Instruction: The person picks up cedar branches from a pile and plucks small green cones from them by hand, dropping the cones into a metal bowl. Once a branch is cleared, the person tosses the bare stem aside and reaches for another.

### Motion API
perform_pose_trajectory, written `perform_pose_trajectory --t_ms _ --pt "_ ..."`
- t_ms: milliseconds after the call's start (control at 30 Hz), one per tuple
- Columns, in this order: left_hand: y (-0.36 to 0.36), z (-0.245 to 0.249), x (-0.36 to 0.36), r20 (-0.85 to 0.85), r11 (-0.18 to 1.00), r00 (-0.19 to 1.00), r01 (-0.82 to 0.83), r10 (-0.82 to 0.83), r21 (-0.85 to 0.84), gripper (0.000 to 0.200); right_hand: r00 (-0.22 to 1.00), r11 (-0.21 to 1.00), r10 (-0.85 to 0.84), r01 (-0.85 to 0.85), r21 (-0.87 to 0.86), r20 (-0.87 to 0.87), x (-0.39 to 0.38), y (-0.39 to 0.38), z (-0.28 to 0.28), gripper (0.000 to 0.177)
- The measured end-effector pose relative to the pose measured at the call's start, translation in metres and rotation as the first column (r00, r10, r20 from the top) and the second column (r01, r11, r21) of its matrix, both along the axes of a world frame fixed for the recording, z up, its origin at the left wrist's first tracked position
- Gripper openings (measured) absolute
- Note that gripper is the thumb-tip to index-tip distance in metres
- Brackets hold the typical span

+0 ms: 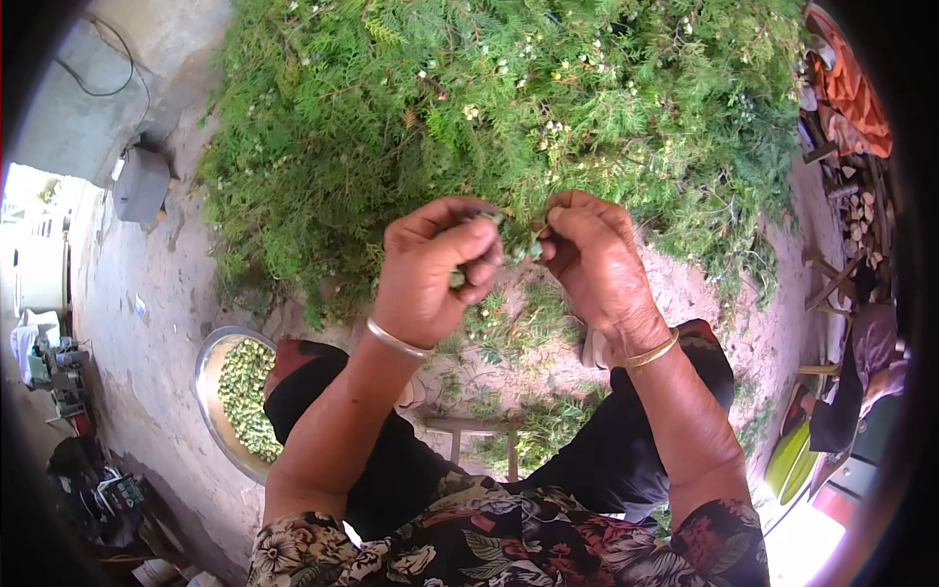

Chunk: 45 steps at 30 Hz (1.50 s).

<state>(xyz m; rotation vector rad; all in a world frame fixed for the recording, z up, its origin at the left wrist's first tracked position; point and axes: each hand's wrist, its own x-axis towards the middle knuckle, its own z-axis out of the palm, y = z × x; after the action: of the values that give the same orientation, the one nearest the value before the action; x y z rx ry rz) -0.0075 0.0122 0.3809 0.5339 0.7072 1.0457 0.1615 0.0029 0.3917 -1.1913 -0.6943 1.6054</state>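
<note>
Green sprig (534, 251) pinched in the right hand (604, 269) near the leafy branches (587, 108), just beside the left hand (427, 274), curled thumb-to-fingers around green bits (457, 279). Seemingly a fine fingertip step, calling next for a light pinch.

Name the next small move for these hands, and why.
Probably pluck the small green piece from the sprig with the left hand: the right hand pinches the sprig close by, and the basin holds similar pieces.
</note>
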Motion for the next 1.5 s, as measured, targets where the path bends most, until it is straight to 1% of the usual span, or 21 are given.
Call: perform_pose_trajectory --t_ms 33,67,100,133,300,400,600,700,800,867,967,1000,1067,1100,1167,1267,1367,1400,1433,1467,1500 --pt "0.004 -0.003 -0.006 0.001 1.000 1.000 0.002 -0.002 0.001 0.011 0.994 0.998 -0.056 0.057 0.003 -0.096 0.000 0.000 0.006 0.012" --pt "0.009 -0.007 -0.014 0.183 0.998 0.981 0.065 -0.064 0.001 0.012 0.975 0.993 -0.111 0.114 0.004 -0.192 0.001 0.001 0.009 0.011" --pt "0.011 -0.011 -0.020 0.357 0.992 0.926 0.126 -0.121 0.009 0.014 0.975 0.993 -0.113 0.116 0.005 -0.191 0.003 0.002 0.008 0.011" --pt "0.012 -0.013 -0.023 0.379 0.991 0.919 0.128 -0.108 -0.030 0.016 0.971 0.995 -0.089 0.095 0.019 -0.222 0.006 0.002 0.006 0.011" --pt "0.005 -0.012 -0.015 0.213 0.989 0.967 0.148 -0.142 -0.015 0.013 0.956 0.997 -0.033 0.052 0.057 -0.291 0.011 0.005 0.010 0.012" --pt "0.001 -0.012 -0.010 0.046 0.984 0.990 0.138 -0.133 -0.113 0.016 0.952 0.991 -0.031 0.069 0.113 -0.305 0.010 0.004 0.011 0.012" --pt "-0.004 -0.006 -0.001 0.103 0.986 0.989 0.120 -0.108 -0.119 0.021 0.992 0.993 0.024 -0.009 0.118 -0.123 0.004 0.003 0.006 0.010" --pt "-0.004 -0.007 -0.002 0.144 0.988 0.987 0.092 -0.074 -0.121 0.019 0.997 0.997 -0.021 0.026 0.068 -0.068 0.001 0.001 0.006 0.016" --pt "-0.003 -0.007 -0.005 0.146 0.990 0.987 0.081 -0.064 -0.119 0.020 0.999 0.997 0.044 -0.043 0.060 -0.017 0.001 0.002 0.008 0.023" --pt "-0.002 -0.007 -0.006 0.136 0.989 0.989 0.083 -0.065 -0.127 0.020 0.991 0.987 0.126 -0.129 0.101 0.038 0.003 0.003 0.007 0.029" --pt "-0.001 -0.009 -0.009 0.108 0.986 0.993 0.065 -0.048 -0.152 0.019 0.983 0.971 0.130 -0.152 0.183 0.131 0.001 0.001 0.009 0.028" --pt "-0.001 -0.010 -0.010 0.083 0.989 0.995 0.068 -0.057 -0.135 0.018 0.983 0.971 0.130 -0.153 0.183 0.131 0.000 0.000 0.010 0.028" --pt "-0.003 -0.012 -0.009 0.057 0.990 0.996 0.071 -0.064 -0.120 0.018 0.904 0.948 0.133 -0.236 0.215 0.406 -0.003 -0.002 0.010 0.023" --pt "-0.003 -0.013 -0.008 0.018 0.993 0.997 0.075 -0.074 -0.090 0.018 0.904 0.948 0.133 -0.236 0.214 0.406 -0.003 -0.002 0.006 0.023" --pt "-0.004 -0.013 -0.007 -0.020 0.995 0.996 0.081 -0.083 -0.061 0.017 0.814 0.901 0.063 -0.296 0.319 0.578 -0.002 -0.001 -0.005 0.014" --pt "-0.005 -0.010 -0.007 -0.016 0.992 0.995 0.092 -0.094 -0.086 0.016 0.805 0.922 0.085 -0.287 0.260 0.588 0.000 -0.001 -0.006 0.008" --pt "-0.007 -0.009 -0.003 -0.074 0.994 0.992 0.097 -0.100 -0.045 0.018 0.802 0.908 0.051 -0.285 0.308 0.595 -0.002 -0.004 -0.003 0.007" --pt "-0.007 -0.007 -0.001 -0.207 0.994 0.973 0.109 -0.103 0.018 0.020 0.802 0.909 0.050 -0.284 0.306 0.595 -0.001 -0.004 -0.006 0.007" --pt "-0.007 -0.006 0.001 -0.336 0.988 0.937 0.129 -0.095 0.080 0.022 0.742 0.859 -0.023 -0.328 0.393 0.670 -0.001 -0.004 -0.011 0.006" --pt "-0.008 -0.006 0.002 -0.335 0.988 0.937 0.130 -0.097 0.078 0.022 0.677 0.800 -0.105 -0.379 0.466 0.729 0.000 -0.005 -0.014 0.005" --pt "-0.009 -0.007 0.002 -0.358 0.985 0.927 0.149 -0.108 0.089 0.022 0.676 0.801 -0.105 -0.378 0.465 0.729 0.001 -0.005 -0.013 0.005"
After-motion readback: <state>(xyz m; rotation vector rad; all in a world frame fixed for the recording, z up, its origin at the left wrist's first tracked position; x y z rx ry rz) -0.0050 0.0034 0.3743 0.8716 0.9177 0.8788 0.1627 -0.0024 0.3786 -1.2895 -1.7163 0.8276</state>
